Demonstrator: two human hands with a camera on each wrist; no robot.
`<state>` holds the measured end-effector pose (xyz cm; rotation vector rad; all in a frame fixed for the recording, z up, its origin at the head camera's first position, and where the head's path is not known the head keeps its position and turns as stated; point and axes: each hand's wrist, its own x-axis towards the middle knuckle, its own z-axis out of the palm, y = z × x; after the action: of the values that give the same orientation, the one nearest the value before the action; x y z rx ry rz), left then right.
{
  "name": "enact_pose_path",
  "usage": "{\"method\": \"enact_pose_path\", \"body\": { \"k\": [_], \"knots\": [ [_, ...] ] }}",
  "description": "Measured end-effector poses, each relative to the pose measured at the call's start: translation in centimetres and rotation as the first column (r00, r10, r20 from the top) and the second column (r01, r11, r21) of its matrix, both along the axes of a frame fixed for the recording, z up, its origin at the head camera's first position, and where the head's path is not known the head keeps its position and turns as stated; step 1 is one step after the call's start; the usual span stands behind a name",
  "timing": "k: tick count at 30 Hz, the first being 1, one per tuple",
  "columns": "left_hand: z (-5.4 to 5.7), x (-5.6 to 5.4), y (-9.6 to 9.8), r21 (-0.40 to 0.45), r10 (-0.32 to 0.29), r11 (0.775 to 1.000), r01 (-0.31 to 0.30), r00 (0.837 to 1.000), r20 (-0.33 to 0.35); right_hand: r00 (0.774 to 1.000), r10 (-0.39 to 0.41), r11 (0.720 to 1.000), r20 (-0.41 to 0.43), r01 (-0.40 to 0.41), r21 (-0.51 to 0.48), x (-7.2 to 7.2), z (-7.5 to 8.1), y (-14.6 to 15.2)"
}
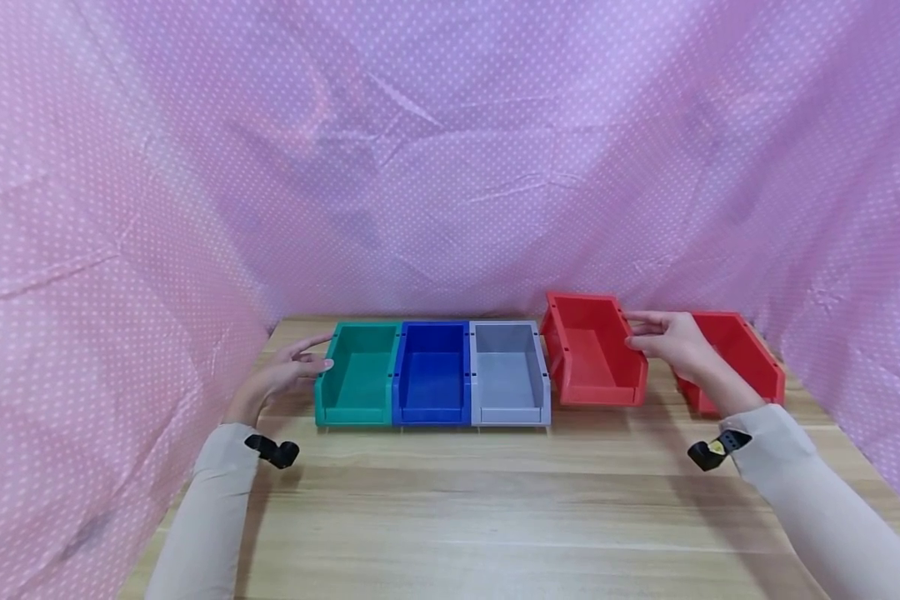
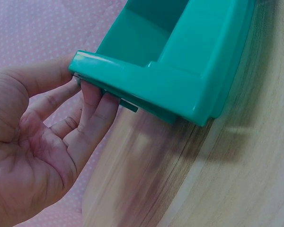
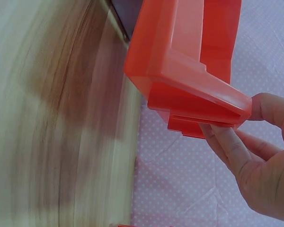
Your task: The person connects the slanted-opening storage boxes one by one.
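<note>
A green storage bin [image 1: 354,415], a blue bin [image 1: 431,414] and a grey bin [image 1: 510,415] stand side by side in a row. My left hand [image 1: 281,377] is at the green bin's left wall; in the left wrist view its thumb lies on the rim and its fingers touch the outer side. With my right hand [image 1: 678,342] I grip the right wall of a red bin [image 1: 600,395], thumb at the rim and fingers against the outside. This red bin is raised off the table and tilted, just right of the grey one. The bins look empty inside.
A second red bin [image 1: 750,379] stands at the right of the wooden table [image 1: 450,508], partly hidden behind my right hand and wrist. Pink dotted cloth [image 1: 450,167] hangs behind the table and along both sides. A small black camera sits on each wrist.
</note>
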<state>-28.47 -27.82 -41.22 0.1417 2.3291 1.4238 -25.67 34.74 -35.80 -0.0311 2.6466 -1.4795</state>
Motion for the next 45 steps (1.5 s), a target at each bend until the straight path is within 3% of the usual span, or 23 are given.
{"method": "enact_pose_path", "body": {
  "k": [11, 21, 36, 45],
  "knots": [
    [-0.4, -0.2, 0.0, -0.015, -0.028, 1.0, 0.028, 0.999, -0.038, 1.0, 0.0, 1.0, 0.017, -0.001, 0.029, 0.3, -0.4, 0.0],
    [-0.4, -0.5, 0.2, 0.007, -0.007, 1.0, 0.007, 1.0, 0.013, 1.0, 0.002, 0.999, 0.014, -0.003, 0.041, 0.5, -0.5, -0.1],
    [-0.1, -0.8, -0.1, 0.0, -0.009, 1.0, 0.009, 1.0, 0.002, 1.0, -0.007, 0.999, 0.012, 0.006, 0.052, 0.4, -0.1, -0.5],
    [-0.1, -0.9, -0.2, 0.003, -0.002, 1.0, 0.002, 1.0, 0.007, 1.0, 0.019, 0.997, 0.017, -0.02, 0.077, -0.5, 0.4, -0.5]
  ]
}}
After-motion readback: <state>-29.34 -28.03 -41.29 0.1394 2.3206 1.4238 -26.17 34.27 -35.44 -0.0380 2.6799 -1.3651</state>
